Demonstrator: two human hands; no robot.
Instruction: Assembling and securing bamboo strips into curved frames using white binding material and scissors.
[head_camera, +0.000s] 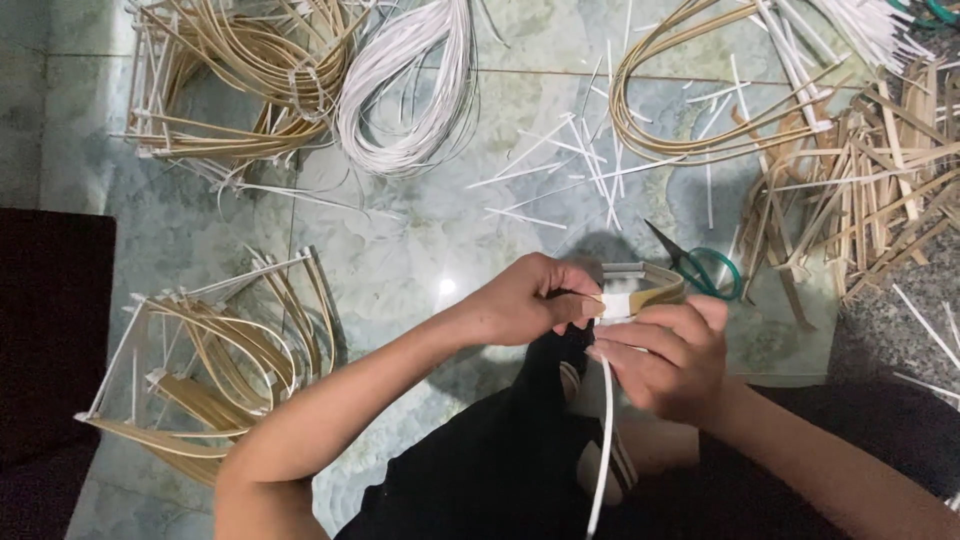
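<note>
— So, what are the hands doing on your feed?

— Both are at mid-frame over a dark lap. My left hand (525, 300) pinches a bent tan bamboo strip (655, 285) where a white binding strip (622, 305) wraps it; the right hand (670, 355) grips that same white strip, whose loose end hangs down between the knees.

— And around them?

— Green-handled scissors (705, 268) lie on the tiled floor (420, 240) just beside the strip. A coil of white strips (410, 90) sits further up, finished tan loops (220, 350) pile at the left, and loose bamboo slats (870, 180) heap at the right — short white offcuts (580, 160) scattered between.
</note>
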